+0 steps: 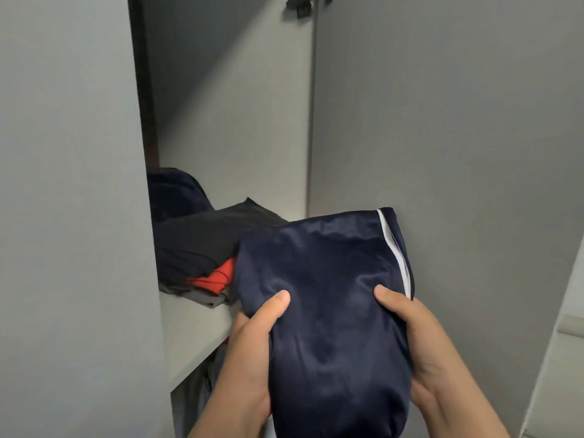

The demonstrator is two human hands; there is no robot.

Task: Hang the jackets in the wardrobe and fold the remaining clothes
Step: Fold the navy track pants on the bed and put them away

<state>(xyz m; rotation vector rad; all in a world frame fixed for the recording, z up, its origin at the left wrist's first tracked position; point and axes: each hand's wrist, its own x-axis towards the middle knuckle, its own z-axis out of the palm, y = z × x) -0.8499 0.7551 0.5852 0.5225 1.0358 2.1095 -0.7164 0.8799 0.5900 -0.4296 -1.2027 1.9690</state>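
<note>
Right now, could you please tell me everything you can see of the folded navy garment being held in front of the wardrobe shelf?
The folded navy garment is a dark blue bundle of smooth, slightly shiny fabric, with a white stripe running down its right edge. It is folded into a compact oblong. The left hand and right hand grip its sides, thumbs pressed on top. It is held at the front of the wardrobe shelf, just right of a stack of folded clothes; whether it touches that stack is unclear.

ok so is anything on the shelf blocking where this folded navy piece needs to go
Partly. Both hands, left and right, hold the folded navy garment in front of the wardrobe shelf. A pile of folded clothes fills the shelf's back and left; the front strip beside it is bare, and nothing else visible blocks it.
</note>
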